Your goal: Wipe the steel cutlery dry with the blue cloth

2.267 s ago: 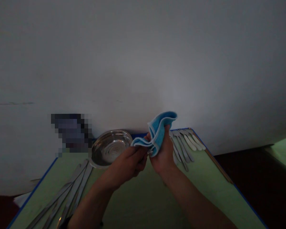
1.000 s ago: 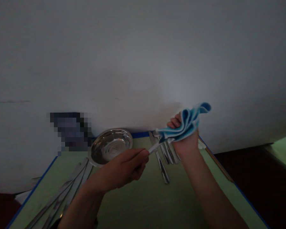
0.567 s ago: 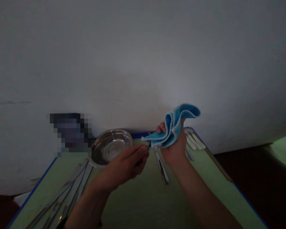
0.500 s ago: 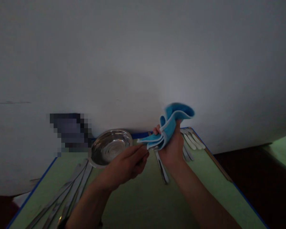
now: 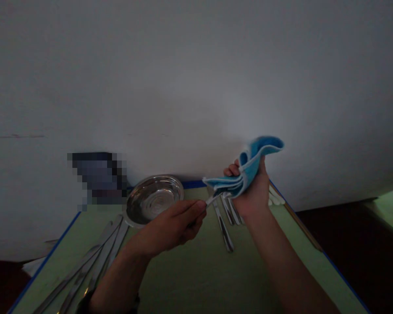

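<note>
Bowl (image 5: 159, 204) at back of tbl (image 5: 183, 274), cutlery pile (image 5: 102, 257) front-L, cutlery row (image 5: 223, 226) to R, cloth (image 5: 253, 170) in R hand (image 5: 253, 198)

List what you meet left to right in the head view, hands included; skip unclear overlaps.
long metal pieces → steel bowl → left hand on a metal utensil → loose silver handle → right hand gripping a blue cloth → white handles

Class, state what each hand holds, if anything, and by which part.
Left hand: a metal utensil, by its near end. Right hand: a blue cloth, by its bunched middle; the cloth hides the utensil's far end.
</note>
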The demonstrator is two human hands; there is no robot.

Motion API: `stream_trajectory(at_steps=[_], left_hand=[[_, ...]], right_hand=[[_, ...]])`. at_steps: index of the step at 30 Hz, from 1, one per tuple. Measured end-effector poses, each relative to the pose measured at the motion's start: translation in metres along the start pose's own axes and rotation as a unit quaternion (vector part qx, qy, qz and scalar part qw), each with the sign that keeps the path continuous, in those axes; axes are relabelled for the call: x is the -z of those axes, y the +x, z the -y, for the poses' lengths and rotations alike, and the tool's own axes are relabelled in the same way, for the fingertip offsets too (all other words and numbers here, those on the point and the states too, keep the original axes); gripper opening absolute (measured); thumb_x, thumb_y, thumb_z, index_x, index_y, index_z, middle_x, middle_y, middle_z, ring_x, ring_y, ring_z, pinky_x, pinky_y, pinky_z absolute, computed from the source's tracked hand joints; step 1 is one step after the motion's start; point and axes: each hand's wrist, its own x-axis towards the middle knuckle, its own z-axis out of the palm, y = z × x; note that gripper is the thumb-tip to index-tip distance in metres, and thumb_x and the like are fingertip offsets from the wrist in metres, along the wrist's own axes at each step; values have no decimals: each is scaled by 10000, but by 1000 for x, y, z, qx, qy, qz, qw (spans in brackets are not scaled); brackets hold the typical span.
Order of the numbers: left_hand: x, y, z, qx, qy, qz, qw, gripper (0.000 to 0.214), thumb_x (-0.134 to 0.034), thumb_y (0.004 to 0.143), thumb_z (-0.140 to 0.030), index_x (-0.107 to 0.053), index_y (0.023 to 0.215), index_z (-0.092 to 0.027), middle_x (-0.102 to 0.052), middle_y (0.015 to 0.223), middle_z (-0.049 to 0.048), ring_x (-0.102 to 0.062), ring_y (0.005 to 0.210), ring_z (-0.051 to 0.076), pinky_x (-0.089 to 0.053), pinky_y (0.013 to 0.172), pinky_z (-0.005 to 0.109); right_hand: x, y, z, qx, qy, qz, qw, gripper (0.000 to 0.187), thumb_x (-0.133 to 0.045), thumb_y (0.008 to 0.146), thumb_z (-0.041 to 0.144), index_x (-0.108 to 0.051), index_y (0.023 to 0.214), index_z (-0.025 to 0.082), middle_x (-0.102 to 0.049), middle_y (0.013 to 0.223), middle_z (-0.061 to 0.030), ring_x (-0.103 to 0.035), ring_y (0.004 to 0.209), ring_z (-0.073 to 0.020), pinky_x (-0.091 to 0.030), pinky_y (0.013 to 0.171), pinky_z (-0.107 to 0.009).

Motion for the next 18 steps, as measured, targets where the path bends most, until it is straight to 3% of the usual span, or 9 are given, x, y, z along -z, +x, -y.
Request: stream_trajectory(at_steps=[5, 12, 15, 18], left_hand=[[-7, 0, -4, -15, 52, -30, 998, 373, -401, 870, -489, -422, 662, -181, -365, 547, -65, -299, 451, 57, -245, 394, 165], [-10, -2, -7, -65, 109, -90, 988, 372, -369, 889, -457, -425, 647, -180, -386, 566, -51, -343, 500, 75, -294, 465, 202], [-14, -3, -10, -74, 175, -103, 976, 372, -327, 914, -432, -416, 649, -186, -405, 565, -47, -379, 516, 89, -322, 501, 225], [-24, -7, -14, -69, 282, -132, 948, 348, -294, 933, -413, -431, 702, -192, -449, 586, -38, -427, 532, 109, -323, 528, 252]], right_hand=[[1, 3, 6, 16, 45, 36, 998, 459, -315, 898, 447, -417, 533, 187, -399, 445, 71, -366, 376, -49, -328, 400, -180], [-9, -7, -13, 13, 5, -7, 1000, 529, -286, 891, 532, -456, 532, 184, -436, 422, 63, -401, 365, -52, -365, 407, -183], [-8, -6, -14, 18, -6, -20, 1000, 506, -283, 909, 482, -503, 570, 179, -477, 436, 57, -439, 378, -53, -392, 423, -181], [-2, 0, -12, 16, -31, -49, 998, 400, -369, 891, 432, -532, 624, 183, -488, 439, 60, -487, 411, -69, -416, 436, -187]])
